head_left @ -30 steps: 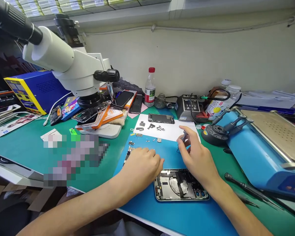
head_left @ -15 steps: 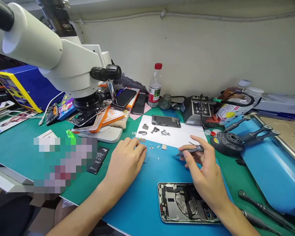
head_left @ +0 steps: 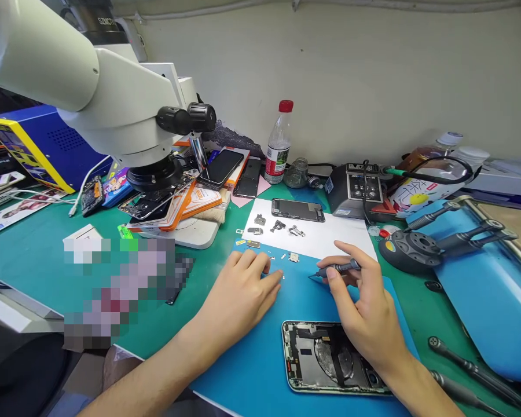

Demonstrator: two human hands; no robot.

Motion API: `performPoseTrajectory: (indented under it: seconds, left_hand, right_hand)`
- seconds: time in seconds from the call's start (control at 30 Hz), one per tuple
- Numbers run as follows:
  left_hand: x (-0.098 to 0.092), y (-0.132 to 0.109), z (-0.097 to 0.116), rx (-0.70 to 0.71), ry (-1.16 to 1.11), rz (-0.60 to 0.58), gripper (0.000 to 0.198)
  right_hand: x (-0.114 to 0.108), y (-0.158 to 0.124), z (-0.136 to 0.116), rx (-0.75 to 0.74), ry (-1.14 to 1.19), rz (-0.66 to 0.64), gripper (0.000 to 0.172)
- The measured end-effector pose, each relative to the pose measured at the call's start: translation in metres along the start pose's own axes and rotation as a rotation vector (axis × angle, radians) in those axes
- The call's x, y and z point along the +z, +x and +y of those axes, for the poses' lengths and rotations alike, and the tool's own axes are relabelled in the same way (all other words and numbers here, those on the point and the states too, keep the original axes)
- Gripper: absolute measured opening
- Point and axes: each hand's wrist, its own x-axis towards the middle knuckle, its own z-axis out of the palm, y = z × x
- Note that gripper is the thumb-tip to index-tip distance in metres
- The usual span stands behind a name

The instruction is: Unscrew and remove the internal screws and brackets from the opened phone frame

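Observation:
My right hand (head_left: 364,295) holds a dark precision screwdriver (head_left: 339,269) between thumb and fingers, its thin tip pointing left just over the blue mat (head_left: 243,359). My left hand (head_left: 245,286) is low over the mat, palm down. Its index finger and thumb are apart, and the index fingertip is beside a tiny light part (head_left: 283,277); whether they touch, I cannot tell. Below my right hand lies an opened phone housing (head_left: 304,365), inner side up, its right part covered by my wrist. A small metal part (head_left: 293,257) and other tiny pieces lie beyond my fingers.
White paper (head_left: 342,240) carries a phone screen (head_left: 298,210) and several small components. A microscope (head_left: 130,110) overhangs stacked phones at left. At right are a round screwdriver holder (head_left: 410,249), a blue case (head_left: 481,295) and loose drivers (head_left: 464,365). A bottle (head_left: 278,145) stands behind.
My left hand has moved right, its index finger reaching the tiny light part and its fingers opening. My right hand still holds the screwdriver in nearly the same place. The view has shifted slightly.

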Motion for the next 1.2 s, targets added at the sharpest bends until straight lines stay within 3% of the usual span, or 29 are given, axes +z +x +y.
performPoseTrajectory:
  seconds: [0.27,0.77,1.03,1.2]
  left_hand:
    - [0.0,-0.002,-0.005,-0.019,-0.008,-0.015,0.026]
    - [0.0,-0.001,-0.004,-0.015,0.02,-0.018,0.022]
    - [-0.001,-0.002,-0.006,-0.068,0.001,0.029,0.02]
    - [-0.002,0.0,-0.005,-0.168,-0.056,0.107,0.021]
  right_hand:
    - [0.001,-0.001,-0.001,0.085,0.145,0.014,0.041]
    - [0.001,-0.002,-0.005,0.107,0.198,-0.06,0.043]
    - [0.009,-0.002,-0.006,0.144,0.379,-0.147,0.023]
    - [0.011,-0.002,-0.009,0.16,0.444,-0.216,0.023]
